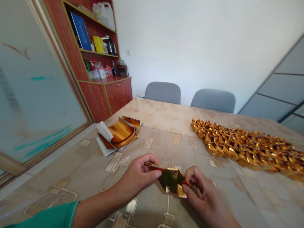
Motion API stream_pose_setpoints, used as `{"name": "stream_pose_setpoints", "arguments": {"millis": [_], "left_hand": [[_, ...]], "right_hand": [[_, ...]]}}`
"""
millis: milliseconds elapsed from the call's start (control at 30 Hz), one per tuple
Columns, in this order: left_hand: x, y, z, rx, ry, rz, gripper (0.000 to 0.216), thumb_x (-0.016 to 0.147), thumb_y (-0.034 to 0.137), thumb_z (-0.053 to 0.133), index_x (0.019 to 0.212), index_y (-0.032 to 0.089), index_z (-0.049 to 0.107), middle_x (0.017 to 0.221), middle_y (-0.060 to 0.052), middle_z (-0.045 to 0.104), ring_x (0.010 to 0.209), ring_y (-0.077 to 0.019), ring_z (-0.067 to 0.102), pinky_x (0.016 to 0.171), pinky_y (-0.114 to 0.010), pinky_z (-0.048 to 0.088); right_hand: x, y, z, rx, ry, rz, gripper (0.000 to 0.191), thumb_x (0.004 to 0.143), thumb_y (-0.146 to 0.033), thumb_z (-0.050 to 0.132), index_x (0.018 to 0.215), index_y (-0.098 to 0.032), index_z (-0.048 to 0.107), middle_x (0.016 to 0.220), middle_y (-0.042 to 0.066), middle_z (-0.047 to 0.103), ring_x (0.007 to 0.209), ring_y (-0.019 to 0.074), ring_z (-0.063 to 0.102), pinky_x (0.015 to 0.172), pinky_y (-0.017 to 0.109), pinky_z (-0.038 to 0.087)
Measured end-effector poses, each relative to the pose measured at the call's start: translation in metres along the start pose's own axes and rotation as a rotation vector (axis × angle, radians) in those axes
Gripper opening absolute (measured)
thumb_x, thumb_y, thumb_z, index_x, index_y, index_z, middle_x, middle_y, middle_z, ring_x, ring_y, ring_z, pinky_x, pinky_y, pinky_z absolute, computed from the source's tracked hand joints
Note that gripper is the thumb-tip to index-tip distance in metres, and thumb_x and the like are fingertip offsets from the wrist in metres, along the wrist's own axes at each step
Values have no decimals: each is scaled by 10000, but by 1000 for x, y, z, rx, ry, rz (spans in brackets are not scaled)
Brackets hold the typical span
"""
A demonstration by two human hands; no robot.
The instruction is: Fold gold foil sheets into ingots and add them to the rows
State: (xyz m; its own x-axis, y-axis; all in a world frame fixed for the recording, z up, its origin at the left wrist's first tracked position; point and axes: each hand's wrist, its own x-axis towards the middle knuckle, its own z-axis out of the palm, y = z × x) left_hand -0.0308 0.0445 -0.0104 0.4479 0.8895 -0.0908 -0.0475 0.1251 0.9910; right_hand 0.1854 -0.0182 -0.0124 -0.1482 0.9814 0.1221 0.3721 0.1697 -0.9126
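Between my two hands is a partly folded piece of gold foil paper (pixel 171 180), held just above the tablecloth. My left hand (pixel 144 172) pinches its left end between thumb and fingers. At the right end, the thumb and fingers of my right hand (pixel 198 190) are closed on a folded corner. A stack of gold foil sheets (pixel 121 133) with white backing lies curled beyond my left hand. To the right, many folded gold paper ingots (pixel 244 147) sit packed in rows.
A patterned tablecloth (pixel 152 142) covers the table. Two grey chairs (pixel 162 91) stand at its far side, by the white wall. At the left are a wooden cabinet (pixel 95 95) with loaded shelves and a frosted sliding door (pixel 40 95).
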Motion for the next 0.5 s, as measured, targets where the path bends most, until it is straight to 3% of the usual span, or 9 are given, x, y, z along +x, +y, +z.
{"name": "stream_pose_setpoints", "arguments": {"millis": [133, 267, 400, 500], "left_hand": [[-4, -1, 7, -237, 84, -96, 319, 701, 311, 789, 841, 169, 539, 750, 14, 646, 678, -111, 595, 645, -218, 453], [-6, -4, 14, -326, 159, -108, 369, 717, 330, 793, 886, 197, 493, 828, 7, 657, 715, -147, 640, 668, -282, 524], [-3, -6, 12, -258, 197, -4, 378, 688, 298, 807, 898, 199, 509, 804, 8, 666, 700, -147, 636, 653, -265, 510], [-4, -3, 10, -145, 165, 104, 261, 695, 262, 794, 809, 170, 578, 731, 10, 643, 681, -125, 604, 661, -234, 477]], "right_hand": [[-5, -10, 9, 4, -122, -41, 146, 868, -259, 527, 761, -241, 429, 627, -39, 476, 546, 124, 413, 489, 230, 309], [-8, -10, 13, -9, -192, -62, 145, 906, -271, 489, 771, -224, 514, 645, -15, 553, 554, 130, 481, 509, 234, 371], [-6, 1, 15, -70, -147, -87, 85, 924, -242, 482, 904, -226, 562, 699, -2, 623, 579, 141, 563, 520, 232, 433], [-5, 6, 11, -191, -11, -168, 274, 910, -186, 516, 1175, -255, 527, 860, 18, 682, 723, 168, 650, 623, 257, 512]]}}
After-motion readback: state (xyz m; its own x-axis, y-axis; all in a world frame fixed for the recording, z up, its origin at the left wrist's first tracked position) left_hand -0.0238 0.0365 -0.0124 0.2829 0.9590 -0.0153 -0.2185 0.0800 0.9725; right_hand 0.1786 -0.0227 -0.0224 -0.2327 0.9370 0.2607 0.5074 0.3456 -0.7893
